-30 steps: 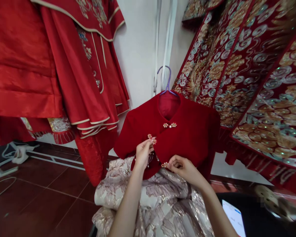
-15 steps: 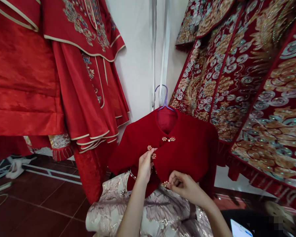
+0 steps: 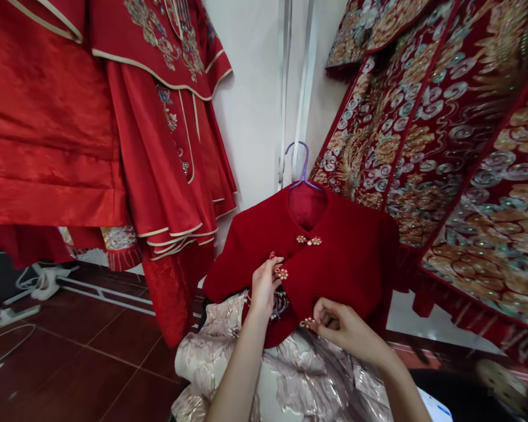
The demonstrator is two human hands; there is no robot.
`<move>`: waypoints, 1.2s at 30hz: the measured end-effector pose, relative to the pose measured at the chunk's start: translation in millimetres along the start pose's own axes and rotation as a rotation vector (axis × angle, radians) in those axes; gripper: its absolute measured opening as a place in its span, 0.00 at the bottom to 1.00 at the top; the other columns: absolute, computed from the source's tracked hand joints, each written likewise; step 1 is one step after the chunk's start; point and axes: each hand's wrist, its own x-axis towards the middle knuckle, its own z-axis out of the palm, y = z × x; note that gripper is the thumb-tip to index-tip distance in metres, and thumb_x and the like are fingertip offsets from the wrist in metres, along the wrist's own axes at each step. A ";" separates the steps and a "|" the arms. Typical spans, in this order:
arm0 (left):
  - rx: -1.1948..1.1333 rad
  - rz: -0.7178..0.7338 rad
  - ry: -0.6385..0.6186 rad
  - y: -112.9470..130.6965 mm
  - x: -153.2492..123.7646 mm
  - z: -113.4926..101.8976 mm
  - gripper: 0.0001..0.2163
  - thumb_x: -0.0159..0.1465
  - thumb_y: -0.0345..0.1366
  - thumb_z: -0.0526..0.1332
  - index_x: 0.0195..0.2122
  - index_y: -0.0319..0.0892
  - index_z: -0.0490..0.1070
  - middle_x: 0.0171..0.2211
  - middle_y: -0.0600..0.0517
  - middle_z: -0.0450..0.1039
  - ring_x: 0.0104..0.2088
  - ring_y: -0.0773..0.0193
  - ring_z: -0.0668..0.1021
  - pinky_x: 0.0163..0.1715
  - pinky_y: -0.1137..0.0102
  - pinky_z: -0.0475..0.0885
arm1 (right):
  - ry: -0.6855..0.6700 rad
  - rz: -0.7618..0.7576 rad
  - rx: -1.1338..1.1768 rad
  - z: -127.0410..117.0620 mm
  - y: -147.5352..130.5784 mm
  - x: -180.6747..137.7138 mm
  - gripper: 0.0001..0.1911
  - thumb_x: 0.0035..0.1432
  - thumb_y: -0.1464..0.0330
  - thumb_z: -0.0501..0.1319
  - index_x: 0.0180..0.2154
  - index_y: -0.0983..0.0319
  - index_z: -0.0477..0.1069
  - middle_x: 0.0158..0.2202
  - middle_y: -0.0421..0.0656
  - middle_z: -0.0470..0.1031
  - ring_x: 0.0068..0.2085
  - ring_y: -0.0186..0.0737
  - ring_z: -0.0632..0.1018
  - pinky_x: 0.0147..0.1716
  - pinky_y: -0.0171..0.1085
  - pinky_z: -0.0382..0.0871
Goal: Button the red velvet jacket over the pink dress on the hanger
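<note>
A short dark red jacket (image 3: 338, 258) hangs on a purple hanger (image 3: 303, 170), its collar fastened by a gold flower-shaped clasp (image 3: 308, 241). My left hand (image 3: 265, 287) is closed in a pinch on the jacket's front edge, beside a second flower clasp (image 3: 281, 274). Lower down, my right hand (image 3: 341, 325) pinches the other front edge next to a third clasp (image 3: 307, 323). Between my hands the front parts, and silvery beading (image 3: 280, 306) shows there. Pale, shiny patterned fabric (image 3: 299, 369) lies bunched beneath the jacket.
Red gowns with cream piping (image 3: 149, 146) hang on the left. Heavily embroidered red garments (image 3: 413, 146) fill the right side. White metal poles (image 3: 305, 76) stand behind the hanger. A white rack base (image 3: 105, 296) and cables are on the tiled floor. A phone (image 3: 433, 404) lies at lower right.
The view has shifted, so everything sits further right. My left fingers have moved slightly down the front edge, and more beading shows behind them. The right hand keeps its pinch.
</note>
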 end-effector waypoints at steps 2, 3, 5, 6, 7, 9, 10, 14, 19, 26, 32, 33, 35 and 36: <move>0.007 0.018 0.005 0.4 -0.8 -3.0 0.14 0.51 0.42 0.66 0.34 0.38 0.77 0.29 0.51 0.76 0.26 0.71 0.75 0.28 0.75 0.68 | 0.004 -0.005 -0.002 -0.1 2.1 -0.2 0.02 0.55 0.70 0.58 0.31 0.61 0.64 0.28 0.39 0.70 0.30 0.33 0.70 0.28 0.31 0.62; 0.006 0.022 0.011 0.9 -1.5 -4.3 0.14 0.51 0.42 0.67 0.34 0.37 0.76 0.28 0.51 0.76 0.26 0.70 0.75 0.28 0.75 0.68 | 0.005 -0.007 -0.006 0.1 2.5 -0.2 0.02 0.55 0.70 0.58 0.31 0.61 0.64 0.28 0.39 0.70 0.30 0.33 0.70 0.28 0.31 0.63; 0.005 0.021 0.023 2.0 -3.7 -5.8 0.14 0.51 0.43 0.67 0.34 0.37 0.76 0.27 0.51 0.75 0.25 0.70 0.75 0.28 0.75 0.68 | 0.010 -0.011 -0.019 0.7 1.4 -0.6 0.03 0.55 0.70 0.58 0.30 0.61 0.64 0.27 0.39 0.70 0.29 0.33 0.71 0.28 0.31 0.63; 0.008 0.018 0.023 2.4 -5.2 -5.8 0.14 0.50 0.43 0.67 0.33 0.37 0.76 0.27 0.51 0.75 0.24 0.71 0.74 0.27 0.75 0.68 | 0.012 -0.011 -0.028 1.1 -0.1 -1.0 0.03 0.55 0.69 0.58 0.30 0.61 0.64 0.27 0.39 0.70 0.29 0.33 0.71 0.28 0.32 0.63; 0.014 0.018 0.018 2.7 -6.8 -5.3 0.14 0.50 0.43 0.67 0.33 0.37 0.76 0.26 0.52 0.74 0.23 0.72 0.73 0.26 0.76 0.67 | 0.015 -0.011 -0.037 1.4 -1.8 -1.6 0.04 0.54 0.69 0.58 0.30 0.61 0.64 0.27 0.39 0.70 0.29 0.33 0.71 0.27 0.32 0.63; 0.027 0.024 -0.002 2.9 -10.0 -3.4 0.14 0.50 0.42 0.67 0.32 0.37 0.76 0.24 0.54 0.72 0.20 0.74 0.71 0.22 0.77 0.65 | 0.021 -0.009 -0.058 2.0 -4.9 -2.6 0.03 0.54 0.69 0.58 0.30 0.61 0.64 0.26 0.39 0.70 0.28 0.33 0.71 0.27 0.32 0.63; 0.037 0.024 -0.015 3.1 -11.4 -2.2 0.14 0.50 0.42 0.66 0.32 0.37 0.76 0.23 0.54 0.71 0.20 0.74 0.70 0.21 0.78 0.64 | 0.024 -0.008 -0.069 2.3 -5.4 -2.8 0.03 0.54 0.69 0.58 0.29 0.61 0.64 0.26 0.39 0.70 0.28 0.33 0.71 0.27 0.32 0.63; 0.092 0.008 -0.071 3.8 -16.1 -0.2 0.13 0.51 0.42 0.66 0.32 0.38 0.76 0.21 0.55 0.70 0.19 0.74 0.69 0.20 0.77 0.63 | 0.026 -0.019 -0.091 3.9 2.7 0.3 0.04 0.53 0.69 0.58 0.28 0.60 0.63 0.25 0.38 0.70 0.27 0.33 0.71 0.27 0.32 0.63; 0.169 0.074 -0.097 1.1 -20.9 4.0 0.12 0.53 0.41 0.64 0.32 0.38 0.77 0.22 0.55 0.70 0.19 0.75 0.68 0.20 0.78 0.62 | 0.001 -0.014 -0.105 3.1 14.9 1.2 0.03 0.51 0.70 0.58 0.28 0.61 0.63 0.25 0.39 0.71 0.27 0.34 0.71 0.28 0.32 0.64; 0.493 0.340 -0.242 10.9 -15.9 47.0 0.12 0.57 0.36 0.62 0.42 0.42 0.76 0.31 0.52 0.75 0.23 0.71 0.70 0.22 0.76 0.63 | -0.016 0.027 -0.074 -7.8 8.2 -7.3 0.02 0.52 0.70 0.57 0.28 0.61 0.64 0.26 0.39 0.71 0.28 0.34 0.72 0.27 0.32 0.65; 0.946 0.654 -0.350 32.1 1.0 60.9 0.11 0.54 0.30 0.65 0.39 0.47 0.76 0.30 0.52 0.72 0.29 0.64 0.72 0.38 0.71 0.67 | 0.018 0.010 -0.084 -11.3 7.8 -9.7 0.04 0.53 0.67 0.58 0.29 0.60 0.65 0.25 0.39 0.70 0.27 0.34 0.72 0.28 0.33 0.65; 0.990 0.685 -0.377 35.8 3.5 60.9 0.10 0.55 0.30 0.65 0.38 0.47 0.76 0.30 0.52 0.71 0.31 0.62 0.73 0.39 0.70 0.67 | 0.019 0.011 -0.088 -12.0 8.4 -10.2 0.04 0.53 0.66 0.58 0.29 0.60 0.64 0.25 0.39 0.71 0.27 0.34 0.72 0.28 0.33 0.65; 1.068 0.736 -0.433 43.5 9.2 61.6 0.07 0.56 0.30 0.64 0.35 0.46 0.76 0.29 0.51 0.69 0.34 0.59 0.73 0.42 0.70 0.66 | 0.023 0.016 -0.106 -14.0 10.1 -11.0 0.04 0.53 0.67 0.58 0.29 0.60 0.64 0.25 0.39 0.71 0.27 0.34 0.72 0.29 0.33 0.66; 1.100 0.757 -0.461 47.4 12.3 62.5 0.05 0.55 0.30 0.65 0.33 0.46 0.76 0.29 0.51 0.69 0.35 0.59 0.73 0.43 0.70 0.65 | 0.026 0.018 -0.114 -15.3 11.3 -11.1 0.04 0.53 0.67 0.58 0.29 0.60 0.65 0.26 0.40 0.71 0.28 0.34 0.72 0.29 0.33 0.66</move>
